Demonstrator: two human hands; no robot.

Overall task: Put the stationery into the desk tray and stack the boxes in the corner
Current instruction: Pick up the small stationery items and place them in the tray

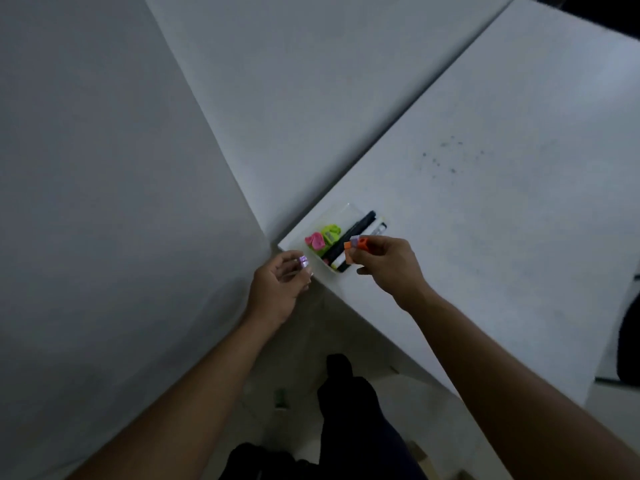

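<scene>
A clear desk tray [348, 213] sits at the near corner of the white table [502, 202], against the wall. In it lie a pink piece [315, 241], a lime-green piece [330, 234], and black and white markers [360, 226]. My right hand [388, 268] hovers just over the tray's near end and pinches small orange and lilac blocks [356, 247]. My left hand [280, 289] is off the table's corner, left of the tray, and holds a small shiny lilac piece [303, 262] at its fingertips.
A white wall [104, 168] rises on the left and meets a second wall [311, 81] behind the tray. Dark specks [446, 157] dot the tabletop. My dark-clothed legs [346, 410] stand on the pale floor below. A dark object [630, 341] sits at the right edge.
</scene>
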